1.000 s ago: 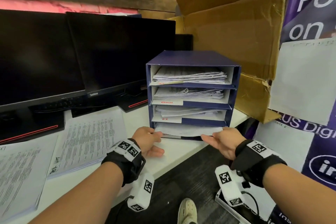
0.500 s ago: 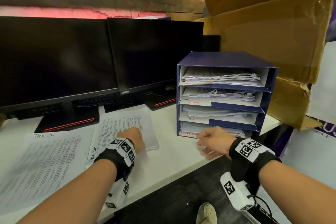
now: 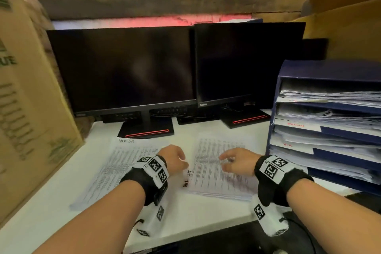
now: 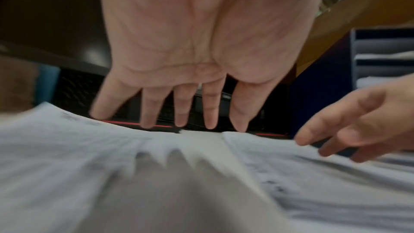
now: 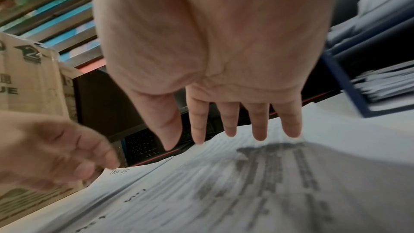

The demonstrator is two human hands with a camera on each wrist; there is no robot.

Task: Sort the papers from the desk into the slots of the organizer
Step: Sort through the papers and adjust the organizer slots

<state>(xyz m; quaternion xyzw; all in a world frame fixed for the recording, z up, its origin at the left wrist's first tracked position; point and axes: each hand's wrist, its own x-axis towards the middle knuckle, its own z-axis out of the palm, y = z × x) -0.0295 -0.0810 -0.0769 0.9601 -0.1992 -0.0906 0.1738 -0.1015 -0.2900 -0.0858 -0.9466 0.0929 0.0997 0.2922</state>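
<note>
On the white desk (image 3: 206, 218) before the monitors, the right paper stack (image 3: 218, 173) looks light and floppy, best lifted by both side edges, under the open left hand (image 3: 175, 159) and open right hand (image 3: 237, 161), beside the organizer (image 3: 272, 113).

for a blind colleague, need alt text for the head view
Two open hands, left hand and right hand, hover over two paper stacks on a white desk, beside a blue organizer and two dark monitors.

1. I see soft, even room light, and the left cardboard box (image 3: 31, 109) smears with motion blur.
2. On my left wrist feed the papers (image 4: 67, 166) blur, with finger shadows.
3. The edges bow wide-angle.
</note>
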